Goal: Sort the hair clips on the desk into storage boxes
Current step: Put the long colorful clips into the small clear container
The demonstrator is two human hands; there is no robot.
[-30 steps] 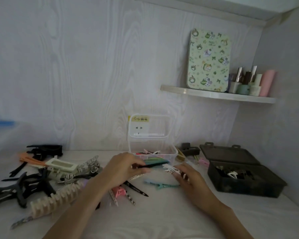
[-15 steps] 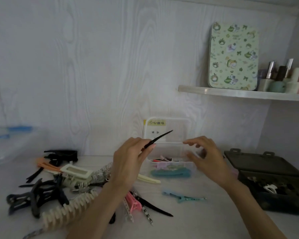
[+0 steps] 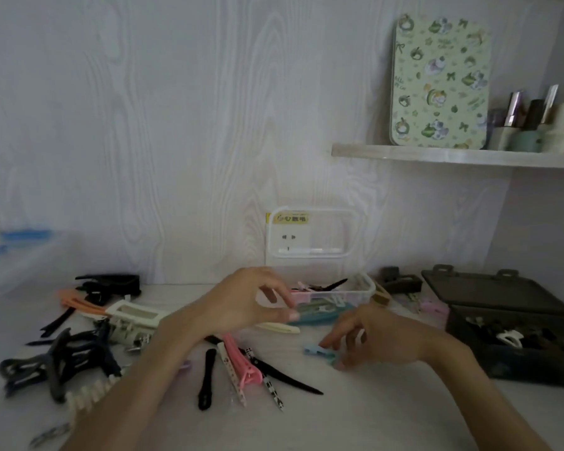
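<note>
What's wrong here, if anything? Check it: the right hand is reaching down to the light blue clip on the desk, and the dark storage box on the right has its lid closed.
One thing is wrong: the dark storage box has its lid open, with clips visible inside, as the head view shows. The rest holds: the right hand is reaching down to the light blue clip on the desk.

The left hand (image 3: 241, 304) hovers over the desk (image 3: 372, 418) with loosely curled fingers and holds nothing. At its 4 o'clock the right hand (image 3: 368, 340) touches a light blue clip (image 3: 318, 351); whether it pinches the clip is not clear. At 12 o'clock from the right hand stands the clear box (image 3: 362, 291) with clips inside. The dark box (image 3: 508, 327) sits at 3 o'clock, open.
</note>
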